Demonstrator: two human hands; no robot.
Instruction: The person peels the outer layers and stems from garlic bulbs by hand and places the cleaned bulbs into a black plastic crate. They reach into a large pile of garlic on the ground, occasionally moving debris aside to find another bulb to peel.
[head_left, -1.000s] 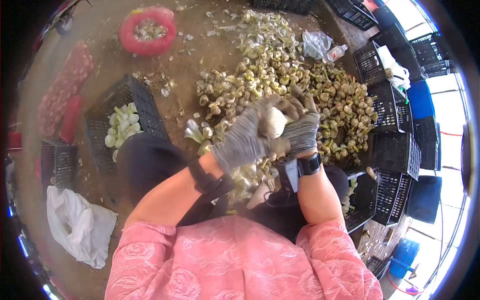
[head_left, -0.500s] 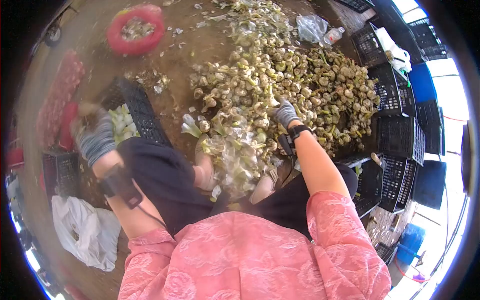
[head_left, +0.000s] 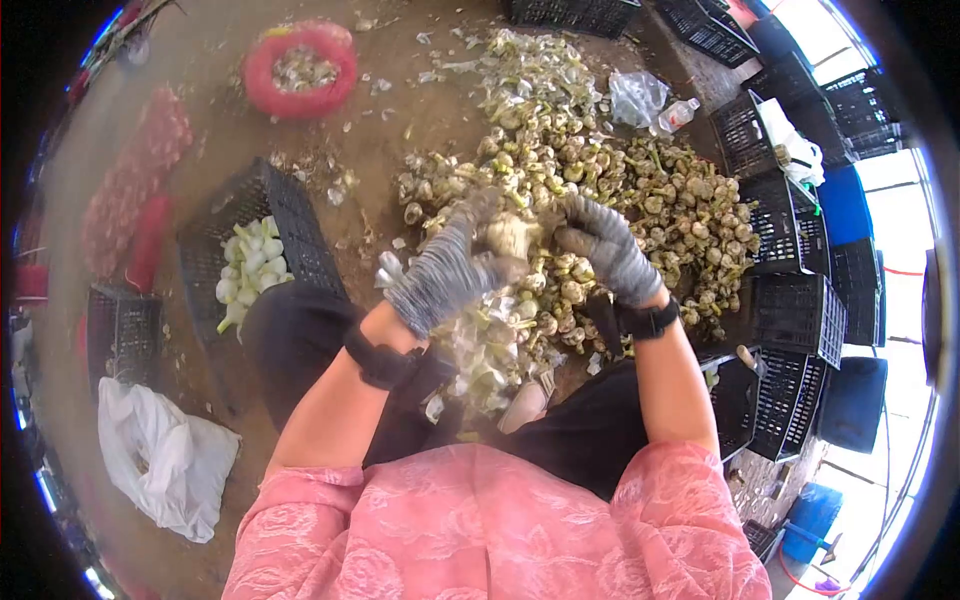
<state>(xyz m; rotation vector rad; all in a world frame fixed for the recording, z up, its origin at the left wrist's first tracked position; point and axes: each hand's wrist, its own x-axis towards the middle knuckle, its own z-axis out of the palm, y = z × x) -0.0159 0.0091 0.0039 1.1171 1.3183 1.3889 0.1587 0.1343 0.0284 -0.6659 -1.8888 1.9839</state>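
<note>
A blurred garlic bulb (head_left: 510,236) is in front of me, between the fingers and thumb of my left hand (head_left: 445,268), which wears a grey striped glove. Close to the bulb's right side, my gloved right hand (head_left: 612,252) has its fingers curled and pressed together; whatever is in them is too blurred to make out. Beneath and beyond both hands spreads a big heap of unpeeled garlic bulbs (head_left: 690,205). Loose skins (head_left: 480,355) lie between my feet. By my left knee, a black crate (head_left: 300,235) holds several peeled white garlic bulbs (head_left: 258,268).
A pink mesh sack (head_left: 262,85) with its mouth rolled open stands at far left, near a full red net sack (head_left: 135,185). A white plastic bag (head_left: 170,460) lies at lower left. Stacked black crates (head_left: 800,310) line the right, with a plastic bottle (head_left: 680,115) near the heap.
My left hand has come from the crate to the middle, beside my right hand. My right hand has lifted off the heap, and a garlic bulb is now between the hands.
</note>
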